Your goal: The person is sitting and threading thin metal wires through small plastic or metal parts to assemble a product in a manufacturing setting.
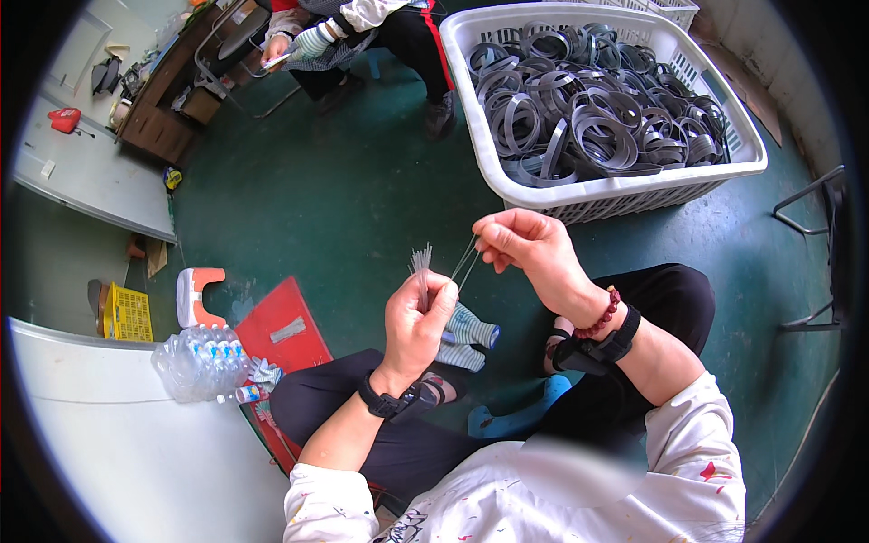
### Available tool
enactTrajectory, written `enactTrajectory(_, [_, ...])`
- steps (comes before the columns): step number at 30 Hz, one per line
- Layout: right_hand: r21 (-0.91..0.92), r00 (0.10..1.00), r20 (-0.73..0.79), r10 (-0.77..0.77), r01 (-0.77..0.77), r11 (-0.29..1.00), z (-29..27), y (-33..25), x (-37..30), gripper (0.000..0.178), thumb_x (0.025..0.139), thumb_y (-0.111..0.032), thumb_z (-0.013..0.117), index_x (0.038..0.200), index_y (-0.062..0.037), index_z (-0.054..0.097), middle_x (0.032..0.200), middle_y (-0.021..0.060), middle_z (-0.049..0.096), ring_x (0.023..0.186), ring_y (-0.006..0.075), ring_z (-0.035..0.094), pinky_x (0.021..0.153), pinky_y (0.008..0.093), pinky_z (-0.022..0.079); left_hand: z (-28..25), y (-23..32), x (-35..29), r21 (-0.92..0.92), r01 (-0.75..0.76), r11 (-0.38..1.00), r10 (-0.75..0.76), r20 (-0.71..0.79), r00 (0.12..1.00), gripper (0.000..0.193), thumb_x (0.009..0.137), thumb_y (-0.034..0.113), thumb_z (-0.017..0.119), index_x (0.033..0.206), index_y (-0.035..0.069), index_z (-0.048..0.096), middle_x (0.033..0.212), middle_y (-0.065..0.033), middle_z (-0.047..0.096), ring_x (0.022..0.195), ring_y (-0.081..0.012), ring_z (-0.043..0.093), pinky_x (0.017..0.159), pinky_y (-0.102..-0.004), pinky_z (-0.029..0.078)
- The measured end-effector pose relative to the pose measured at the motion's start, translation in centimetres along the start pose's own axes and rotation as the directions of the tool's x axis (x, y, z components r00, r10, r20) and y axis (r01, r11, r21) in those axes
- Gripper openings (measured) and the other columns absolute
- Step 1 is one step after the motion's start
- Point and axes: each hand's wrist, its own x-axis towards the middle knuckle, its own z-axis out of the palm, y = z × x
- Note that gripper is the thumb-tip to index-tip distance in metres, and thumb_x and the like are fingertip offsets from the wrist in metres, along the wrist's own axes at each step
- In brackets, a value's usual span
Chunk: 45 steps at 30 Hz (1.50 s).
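Observation:
My left hand [416, 319] is closed round a bundle of thin, pale wire-like strands [421, 261], their ends sticking up above the fist. Fingers pinched, my right hand [529, 246] grips the upper ends of a few thin strands [465, 262] that run up from beside the left thumb. Whether these are wires or plastic ties I cannot tell. Below my hands, striped knit gloves [466, 337] lie near my feet. On a red board [299, 317] to the left rests another small bunch of pale strands [288, 330].
A white plastic basket [606, 195] full of grey coiled bands [597, 118] stands ahead on the right. Bottles [201, 362], a white-and-orange stool [192, 299] and a yellow basket [131, 314] are at left. Another person [348, 41] sits ahead, wearing a glove. A folding chair [819, 244] stands far right.

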Motion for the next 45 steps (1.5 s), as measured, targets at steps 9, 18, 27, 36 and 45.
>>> enactTrajectory(9, [-0.204, 0.974, 0.161, 0.158, -0.124, 0.971, 1.7, 0.8, -1.6, 0.022, 0.097, -0.02, 0.077, 0.109, -0.0014, 0.077, 0.089, 0.0, 0.073, 0.077, 0.0057, 0.061, 0.07, 0.0225, 0.051, 0.2, -0.4, -0.1, -0.185, 0.13, 0.974, -0.128, 0.023, 0.992, 0.015, 0.103, 0.014, 0.067, 0.091, 0.005, 0.065, 0.076, 0.0082, 0.054, 0.065, -0.0004, 0.043, 0.058, -0.0198, 0.036])
enactTrajectory(18, [-0.077, 0.997, 0.039, 0.062, -0.059, 0.995, 0.9, -0.2, -0.6, 0.019, 0.098, -0.019, 0.075, 0.102, -0.001, 0.078, 0.087, 0.0014, 0.073, 0.073, 0.0071, 0.061, 0.068, 0.0235, 0.051, 0.1, 0.0, 0.1, -0.008, -0.013, 1.0, 0.014, 0.096, 0.995, 0.015, 0.101, 0.01, 0.068, 0.087, 0.004, 0.064, 0.076, 0.007, 0.053, 0.066, -0.0016, 0.043, 0.059, -0.0216, 0.036])
enactTrajectory(27, [0.064, 0.995, -0.053, -0.088, 0.092, 0.994, -1.9, -1.9, 1.3, 0.023, 0.101, -0.022, 0.071, 0.106, 0.0005, 0.073, 0.089, 0.0008, 0.069, 0.075, 0.0071, 0.058, 0.07, 0.0219, 0.047, -0.5, 0.4, 0.2, -0.347, 0.167, 0.923, -0.11, 0.18, 0.978, 0.014, 0.104, 0.012, 0.062, 0.09, 0.006, 0.061, 0.083, 0.0023, 0.054, 0.06, -0.0016, 0.038, 0.051, -0.0204, 0.028])
enactTrajectory(36, [-0.109, 0.953, 0.264, 0.15, -0.125, 0.986, 1.3, -0.4, -1.3, 0.029, 0.099, -0.026, 0.073, 0.112, -0.0007, 0.075, 0.092, 0.001, 0.072, 0.081, 0.0079, 0.061, 0.076, 0.0255, 0.05, -0.2, 0.3, 0.0, -0.481, 0.298, 0.824, -0.219, 0.214, 0.952, 0.013, 0.104, 0.016, 0.063, 0.093, 0.008, 0.061, 0.076, 0.0051, 0.05, 0.058, -0.0012, 0.035, 0.05, -0.0203, 0.028])
enactTrajectory(45, [-0.055, 0.998, 0.048, 0.041, -0.038, 0.998, -0.7, -0.8, 0.4, 0.025, 0.101, -0.022, 0.07, 0.113, -0.001, 0.075, 0.093, -0.0011, 0.071, 0.082, 0.0056, 0.06, 0.076, 0.0243, 0.05, -0.3, 0.5, 0.4, -0.409, 0.232, 0.883, -0.145, 0.232, 0.962, 0.014, 0.104, 0.014, 0.062, 0.092, 0.007, 0.06, 0.084, 0.0025, 0.053, 0.057, -0.0012, 0.033, 0.05, -0.0195, 0.028])
